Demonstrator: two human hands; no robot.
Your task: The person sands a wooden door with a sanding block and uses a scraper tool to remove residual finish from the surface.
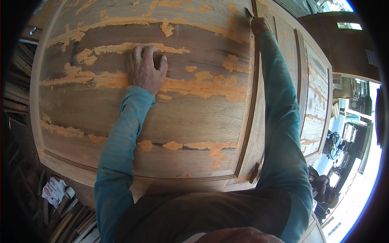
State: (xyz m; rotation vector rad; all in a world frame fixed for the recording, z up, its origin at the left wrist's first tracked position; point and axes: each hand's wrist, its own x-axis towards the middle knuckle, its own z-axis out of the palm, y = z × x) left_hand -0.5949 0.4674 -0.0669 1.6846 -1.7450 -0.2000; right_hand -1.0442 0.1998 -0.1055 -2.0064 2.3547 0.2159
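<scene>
A large wooden door panel [194,117] fills the centre and upper part of the frame, lying flat with its long raised moulding running down the right of centre. Stacked timber offcuts [16,97] sit along the left edge, and a crumpled white bag [54,190] lies on the floor at lower left. Parked motorcycles [338,150] stand in bright daylight at the right edge. The panel's brown grain is crossed by irregular horizontal streaks of orange filler [202,87], thickest across the middle band and thinner near the lower edge. Further framed panels of the same door continue toward the upper right. The left hand [146,69] rests palm-down on the panel in the upper centre, fingers spread and flat, gripping nothing. The right hand [259,25] reaches to the upper right of centre at the moulding, closed around a small flat scraper [249,13] whose tip touches the wood. Both forearms wear teal sleeves [279,121].
</scene>
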